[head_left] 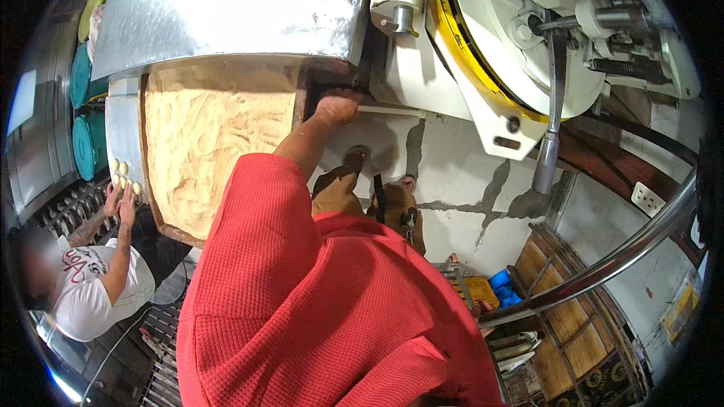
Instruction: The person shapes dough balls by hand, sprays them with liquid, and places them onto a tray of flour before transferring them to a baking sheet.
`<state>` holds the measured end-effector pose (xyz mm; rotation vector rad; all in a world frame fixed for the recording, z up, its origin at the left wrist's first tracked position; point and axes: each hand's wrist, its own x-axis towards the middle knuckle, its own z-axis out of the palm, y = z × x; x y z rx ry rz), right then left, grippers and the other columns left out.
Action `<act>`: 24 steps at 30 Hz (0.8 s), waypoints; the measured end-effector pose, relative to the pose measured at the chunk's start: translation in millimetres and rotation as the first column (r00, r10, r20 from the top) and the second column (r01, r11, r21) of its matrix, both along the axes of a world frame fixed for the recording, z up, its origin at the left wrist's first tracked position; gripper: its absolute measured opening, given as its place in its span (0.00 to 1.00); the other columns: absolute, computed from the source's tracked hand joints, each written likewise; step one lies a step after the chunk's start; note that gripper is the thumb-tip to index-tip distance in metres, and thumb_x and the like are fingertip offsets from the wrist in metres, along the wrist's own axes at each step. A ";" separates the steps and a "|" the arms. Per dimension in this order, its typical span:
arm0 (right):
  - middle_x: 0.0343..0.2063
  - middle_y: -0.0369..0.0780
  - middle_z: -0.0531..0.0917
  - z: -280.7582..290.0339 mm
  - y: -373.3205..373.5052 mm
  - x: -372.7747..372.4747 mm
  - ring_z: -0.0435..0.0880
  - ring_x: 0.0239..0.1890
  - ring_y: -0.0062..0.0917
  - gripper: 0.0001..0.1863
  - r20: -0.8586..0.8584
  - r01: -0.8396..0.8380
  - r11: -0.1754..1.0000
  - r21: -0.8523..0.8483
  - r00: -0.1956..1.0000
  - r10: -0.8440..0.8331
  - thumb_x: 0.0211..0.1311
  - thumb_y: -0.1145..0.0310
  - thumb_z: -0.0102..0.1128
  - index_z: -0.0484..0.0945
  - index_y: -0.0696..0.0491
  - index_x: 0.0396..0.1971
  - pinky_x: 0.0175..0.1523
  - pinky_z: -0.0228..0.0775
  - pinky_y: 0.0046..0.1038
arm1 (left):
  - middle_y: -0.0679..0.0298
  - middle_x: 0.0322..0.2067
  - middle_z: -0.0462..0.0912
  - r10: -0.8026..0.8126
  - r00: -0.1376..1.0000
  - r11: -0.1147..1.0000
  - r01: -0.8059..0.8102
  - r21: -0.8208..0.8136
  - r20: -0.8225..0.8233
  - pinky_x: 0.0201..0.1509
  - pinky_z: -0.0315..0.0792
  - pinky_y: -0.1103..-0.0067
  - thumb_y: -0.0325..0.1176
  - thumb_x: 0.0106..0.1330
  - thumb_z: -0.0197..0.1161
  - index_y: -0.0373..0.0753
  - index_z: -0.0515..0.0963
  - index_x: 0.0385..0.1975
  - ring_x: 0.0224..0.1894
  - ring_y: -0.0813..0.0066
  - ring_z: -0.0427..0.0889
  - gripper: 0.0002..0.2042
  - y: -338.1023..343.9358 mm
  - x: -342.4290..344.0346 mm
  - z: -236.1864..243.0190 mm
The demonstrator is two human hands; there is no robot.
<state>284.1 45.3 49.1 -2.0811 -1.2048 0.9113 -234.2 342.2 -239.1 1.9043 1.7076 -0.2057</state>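
My left arm, in a red sleeve pushed up to the elbow, reaches forward past the right side of a wooden tray full of tan flour-like powder (219,139). At its end, my left hand (338,105) is beside the dark gap under the corner of a metal-topped table (234,7). Shadow and the hand's angle hide its fingers, so I cannot make out whether it grips anything. To its right stands a large cream machine (411,68) with a yellow-rimmed wheel (471,45). My right hand is out of view.
At the left, a co-worker in a white shirt (124,286) has both hands by small pale dough pieces (123,175). Teal lids (84,147) stand behind. A curved metal rail (618,264), wooden rack (566,316) and blue bundle (504,288) are at lower right.
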 end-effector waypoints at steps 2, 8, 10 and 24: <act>0.38 0.39 0.80 0.4 -2.4 -1.1 0.75 0.40 0.21 0.12 0.001 0.007 1.000 -0.001 1.000 -0.007 0.67 0.71 0.65 0.77 0.59 0.46 0.45 0.67 0.25 | 0.51 0.51 0.82 -0.009 1.000 1.000 0.009 -0.024 0.008 0.56 0.78 0.62 0.43 0.68 0.57 0.44 0.77 0.55 0.54 0.53 0.83 0.18 1.6 -2.2 3.5; 0.38 0.38 0.80 0.4 -8.4 -5.0 0.75 0.40 0.21 0.12 -0.014 0.048 0.999 -0.005 0.999 -0.048 0.67 0.72 0.65 0.78 0.59 0.46 0.45 0.67 0.25 | 0.51 0.50 0.83 -0.004 1.000 0.993 0.007 -0.114 0.023 0.58 0.77 0.64 0.42 0.68 0.57 0.44 0.78 0.54 0.55 0.53 0.82 0.17 5.1 -1.6 23.5; 0.38 0.38 0.80 -0.1 -12.2 -7.6 0.75 0.40 0.21 0.12 -0.024 0.074 0.997 -0.013 0.997 -0.075 0.67 0.72 0.65 0.78 0.59 0.46 0.45 0.67 0.25 | 0.51 0.50 0.83 -0.006 0.999 0.995 0.010 -0.100 0.037 0.58 0.77 0.64 0.42 0.68 0.57 0.44 0.78 0.54 0.55 0.53 0.82 0.17 4.6 -0.2 24.7; 0.45 0.43 0.79 -63.8 -90.3 76.1 0.78 0.40 0.27 0.14 -0.791 0.342 0.940 0.017 0.579 -0.197 0.71 0.82 0.50 0.74 0.59 0.54 0.49 0.70 0.26 | 0.54 0.55 0.81 -0.048 0.999 0.987 0.050 -0.154 0.013 0.65 0.73 0.62 0.44 0.65 0.60 0.58 0.75 0.62 0.59 0.52 0.79 0.23 13.5 1.1 34.6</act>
